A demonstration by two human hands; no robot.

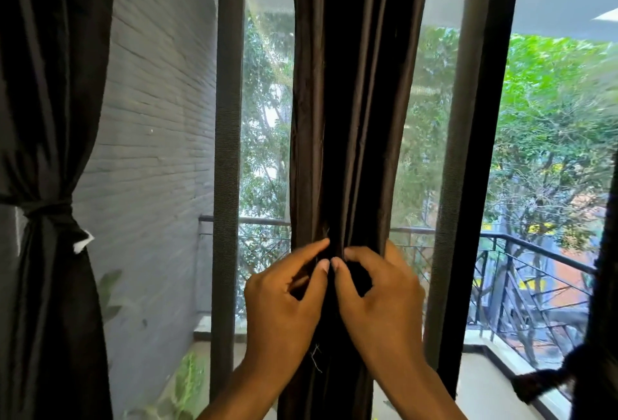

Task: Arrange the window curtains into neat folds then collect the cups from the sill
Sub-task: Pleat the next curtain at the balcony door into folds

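Head: two hands [284, 306] [381, 302], three curtains [354, 118].

Both forearms reaching up from the lower edge, converging. Left hand [284, 299] and right hand [378, 299] side by side, backs toward the camera, fingers curled, thumb tips nearly touching, each pinching a fold of cloth.

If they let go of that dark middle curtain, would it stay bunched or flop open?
Probably loosens: the middle curtain looks thin and limp, hanging in soft folds. Only the left hand and right hand pinch it together; the left curtain needs a tie.
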